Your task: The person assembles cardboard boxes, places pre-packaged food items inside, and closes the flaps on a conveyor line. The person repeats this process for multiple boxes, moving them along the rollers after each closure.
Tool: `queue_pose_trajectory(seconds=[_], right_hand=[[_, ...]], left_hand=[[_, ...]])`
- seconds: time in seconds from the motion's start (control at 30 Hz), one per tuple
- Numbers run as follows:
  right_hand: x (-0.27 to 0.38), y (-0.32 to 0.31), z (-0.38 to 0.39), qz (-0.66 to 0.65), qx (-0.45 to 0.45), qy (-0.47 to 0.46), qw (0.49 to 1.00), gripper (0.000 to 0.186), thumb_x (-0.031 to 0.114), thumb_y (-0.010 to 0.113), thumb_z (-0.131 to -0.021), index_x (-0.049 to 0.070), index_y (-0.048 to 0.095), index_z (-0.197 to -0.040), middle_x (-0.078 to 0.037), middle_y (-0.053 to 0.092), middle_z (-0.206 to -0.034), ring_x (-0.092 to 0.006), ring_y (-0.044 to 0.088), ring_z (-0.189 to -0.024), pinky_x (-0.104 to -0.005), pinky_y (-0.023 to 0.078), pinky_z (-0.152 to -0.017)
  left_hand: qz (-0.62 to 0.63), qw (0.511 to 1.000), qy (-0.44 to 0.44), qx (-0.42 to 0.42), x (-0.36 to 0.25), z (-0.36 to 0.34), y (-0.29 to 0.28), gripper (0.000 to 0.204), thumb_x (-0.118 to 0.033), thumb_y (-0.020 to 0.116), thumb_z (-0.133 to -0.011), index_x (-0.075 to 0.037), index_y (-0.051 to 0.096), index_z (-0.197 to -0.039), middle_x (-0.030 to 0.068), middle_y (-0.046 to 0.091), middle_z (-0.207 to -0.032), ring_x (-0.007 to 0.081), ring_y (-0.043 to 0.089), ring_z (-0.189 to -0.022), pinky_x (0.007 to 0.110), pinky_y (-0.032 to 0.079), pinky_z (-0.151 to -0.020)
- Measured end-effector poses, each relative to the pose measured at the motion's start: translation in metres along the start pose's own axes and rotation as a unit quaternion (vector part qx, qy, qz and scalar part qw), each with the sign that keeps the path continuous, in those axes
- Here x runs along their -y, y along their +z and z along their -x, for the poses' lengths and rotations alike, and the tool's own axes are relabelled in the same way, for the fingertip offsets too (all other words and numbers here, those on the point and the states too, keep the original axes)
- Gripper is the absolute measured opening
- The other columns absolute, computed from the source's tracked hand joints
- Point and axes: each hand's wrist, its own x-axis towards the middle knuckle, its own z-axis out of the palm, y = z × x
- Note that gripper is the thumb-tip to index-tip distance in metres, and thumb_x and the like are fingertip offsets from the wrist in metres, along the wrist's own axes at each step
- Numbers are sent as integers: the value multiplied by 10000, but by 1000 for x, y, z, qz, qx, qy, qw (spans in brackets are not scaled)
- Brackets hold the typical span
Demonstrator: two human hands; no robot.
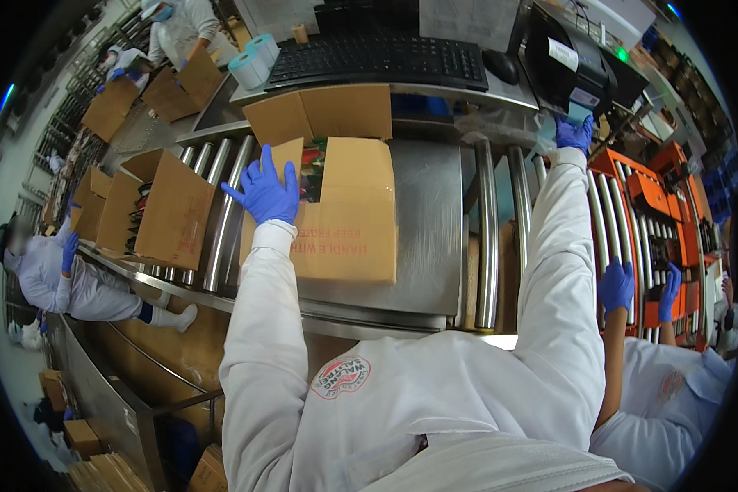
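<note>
One steel worktop [426, 246] is stretching beneath the carton [354, 209] and out to its right. The carton is sitting on it, looking loaded but unfinished to me: closing is remaining, and probably labelling, since no label is showing on the faces I'm seeing. It's plain brown and boxy, with red print facing near, its far flap [348, 112] standing up and its top gaping. Beyond the carton to the right, a black printer [549, 70] is standing. The left hand [271, 193] is spreading wide over the carton's left side, seemingly touching, gripping nothing. The right hand [574, 134] is reaching to the printer, fingers partly curling. Dark, red and green packs [311, 164] are peeking from the carton's opening. Smallest, a pale blue slip [580, 112] is hanging at the right fingertips; I can't tell whether they're pinching it.
</note>
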Motion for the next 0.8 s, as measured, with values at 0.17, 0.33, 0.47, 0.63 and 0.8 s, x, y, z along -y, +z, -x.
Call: queue_pose_trajectory(seconds=[0.17,0.33,0.47,0.63,0.8], right_hand=[[30,-72,-62,324,-235,136,906,558,526,537,-869,82,551,-1206,-93,596,-1150,-270,558,-953,-389,447,-846],[20,-65,-10,157,-225,53,960,390,175,538,-917,60,440,-1277,-128,544,-1201,-319,562,-1014,-491,563,-812],[43,-71,40,122,-112,86,982,421,226,511,-940,63,414,-1315,-134,494,-1278,-316,544,-1070,-477,470,-941],[87,14,192,491,37,-29,870,598,331,528,-913,78,308,-1408,-104,333,-1431,-227,335,-1302,-352,263,-1059],[99,60,334,692,299,-290,590,554,304,439,-945,81,284,-1428,-130,212,-1501,-260,152,-1401,-386,101,-1129]], left_hand=[[8,947,-237,216,-11,-16,14,688,-618,352,-863,-186,338,-1399,204,495,-1259,370,500,-1146,657,179,-1006],[9,941,-215,261,8,-15,22,831,-753,321,-790,-190,336,-1401,237,489,-1264,410,503,-1134,566,329,-936],[-1,962,-148,231,-33,18,-28,946,-847,376,-686,-161,447,-1334,254,575,-1078,391,595,-959,521,444,-804],[228,925,2,303,-101,79,-74,1073,-785,557,-638,37,413,-1311,288,584,-1007,396,597,-908,473,474,-770],[368,846,155,354,-190,125,-85,917,-659,584,-735,-53,356,-1384,274,452,-1253,432,502,-1035,454,362,-964]])
